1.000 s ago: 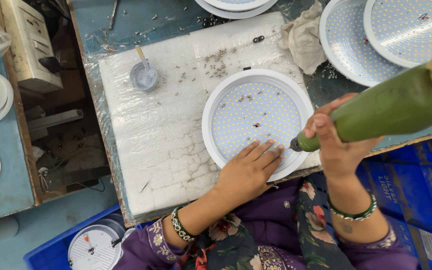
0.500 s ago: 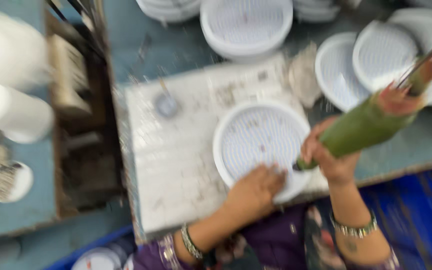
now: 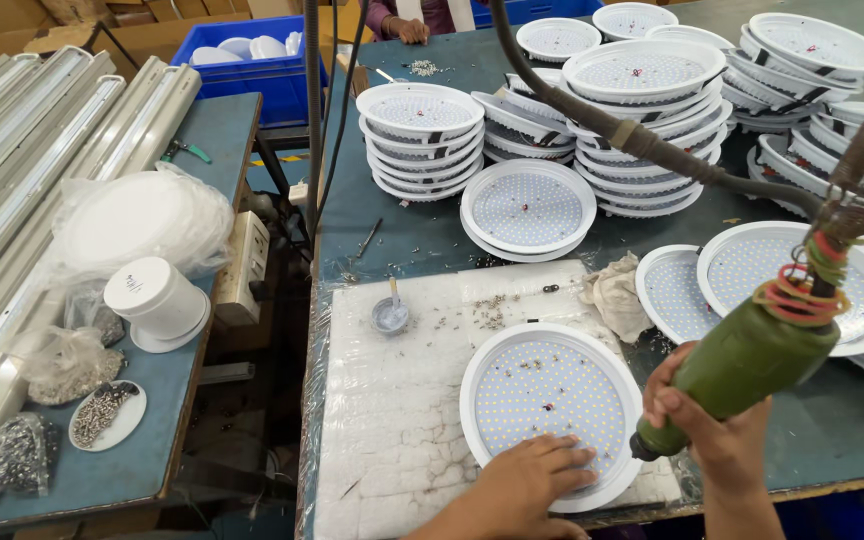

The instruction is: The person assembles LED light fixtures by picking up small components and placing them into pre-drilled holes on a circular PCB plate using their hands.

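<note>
A round white LED panel light (image 3: 550, 400) lies face up on a white foam pad (image 3: 392, 400), with several small screws loose on its dotted face. My left hand (image 3: 527, 480) rests flat on the light's near rim, fingers spread. My right hand (image 3: 717, 440) grips a green powered screwdriver (image 3: 752, 360), held tilted with its tip at the light's right edge. A hose and a coiled cable run up from the tool's top end.
Stacks of round white lights (image 3: 642, 90) fill the back and right of the table. A small dish (image 3: 390, 315) and loose screws sit on the pad, a rag (image 3: 617, 295) beside it. A plate of screws (image 3: 107, 412), bags and tube housings lie on the left bench. Another person's hand (image 3: 412, 30) is at the far edge.
The view has lifted, bringing the far stacks and the left bench into sight. My left hand stays on the light's rim and the screwdriver stays at its right edge.
</note>
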